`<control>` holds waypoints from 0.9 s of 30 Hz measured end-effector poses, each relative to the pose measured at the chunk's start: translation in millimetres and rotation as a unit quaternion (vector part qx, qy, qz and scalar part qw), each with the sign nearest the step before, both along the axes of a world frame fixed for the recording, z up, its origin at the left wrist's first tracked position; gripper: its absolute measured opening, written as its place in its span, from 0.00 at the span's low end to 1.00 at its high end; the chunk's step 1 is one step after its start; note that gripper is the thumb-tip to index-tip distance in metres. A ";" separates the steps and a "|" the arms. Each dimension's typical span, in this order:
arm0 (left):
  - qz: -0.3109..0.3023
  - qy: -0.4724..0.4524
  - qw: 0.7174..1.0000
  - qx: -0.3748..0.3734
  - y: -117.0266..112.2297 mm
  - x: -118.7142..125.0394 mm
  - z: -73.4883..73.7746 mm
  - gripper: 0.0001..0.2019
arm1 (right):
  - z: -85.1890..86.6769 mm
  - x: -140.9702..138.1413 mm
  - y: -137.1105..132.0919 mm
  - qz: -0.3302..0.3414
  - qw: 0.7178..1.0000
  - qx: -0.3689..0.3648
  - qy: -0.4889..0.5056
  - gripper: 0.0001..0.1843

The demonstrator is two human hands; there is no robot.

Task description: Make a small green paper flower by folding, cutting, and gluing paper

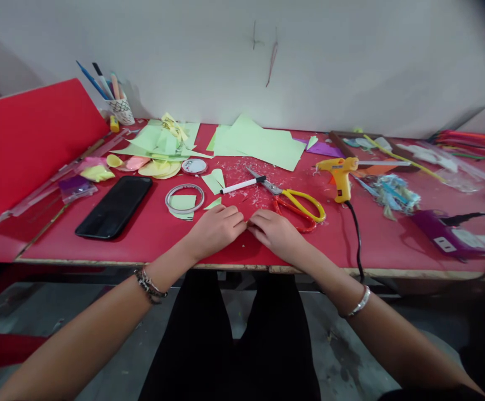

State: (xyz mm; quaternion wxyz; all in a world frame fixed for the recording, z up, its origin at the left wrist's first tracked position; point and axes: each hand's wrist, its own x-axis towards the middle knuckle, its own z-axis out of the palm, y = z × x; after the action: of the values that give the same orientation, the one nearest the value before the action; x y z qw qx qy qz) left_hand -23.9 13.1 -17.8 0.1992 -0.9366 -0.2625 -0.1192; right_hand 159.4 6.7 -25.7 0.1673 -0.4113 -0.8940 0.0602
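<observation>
Near the front edge of the red table, my left hand [220, 229] and my right hand [276, 235] meet with fingertips pinched together. Whatever lies between the fingers is hidden or too small to make out. Just beyond the right hand lie scissors [302, 207] with one yellow and one red handle. A white marker with a black cap [242, 185] rests beside the blades. Cut pieces of pale green paper [214, 181] lie beyond the left hand, next to a roll of tape [185, 199] that surrounds another green piece.
A black phone [114, 208] lies at left, below a purple packet [76, 187]. Pale green sheets [263, 142] and a pen cup [121, 109] stand along the wall. At right are a yellow glue gun [341, 177] with its cord and a purple power strip [449, 236].
</observation>
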 end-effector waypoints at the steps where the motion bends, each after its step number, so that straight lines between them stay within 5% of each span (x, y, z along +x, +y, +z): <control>1: 0.001 0.000 1.000 -0.004 0.3 0.1 -0.7 0.10 | -0.1 0.9 -1.2 0.001 1.000 -0.002 0.011 0.05; 7: 0.011 -0.026 0.997 -0.069 3.7 2.0 -3.0 0.12 | -0.7 2.8 -9.6 -0.001 0.996 -0.031 0.082 0.04; 16: 0.109 -0.057 0.975 -0.186 -0.3 8.5 9.3 0.09 | -2.1 -2.7 -8.8 -0.041 0.993 -0.035 0.100 0.06; 22: 0.096 -0.115 0.964 -0.221 -0.3 4.7 3.4 0.09 | -2.1 -2.4 -6.7 -0.051 0.988 -0.044 0.137 0.06; 27: 0.141 -0.175 0.922 -0.316 4.6 6.5 8.4 0.06 | -1.5 -2.0 -5.1 -0.058 0.989 -0.052 0.129 0.06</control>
State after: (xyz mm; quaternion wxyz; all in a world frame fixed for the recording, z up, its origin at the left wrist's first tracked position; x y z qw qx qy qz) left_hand -17.4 17.7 -9.3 -0.1416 -0.8683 -0.4466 -0.1626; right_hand 157.3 1.7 -27.2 0.2630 -0.4597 -0.8350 0.1490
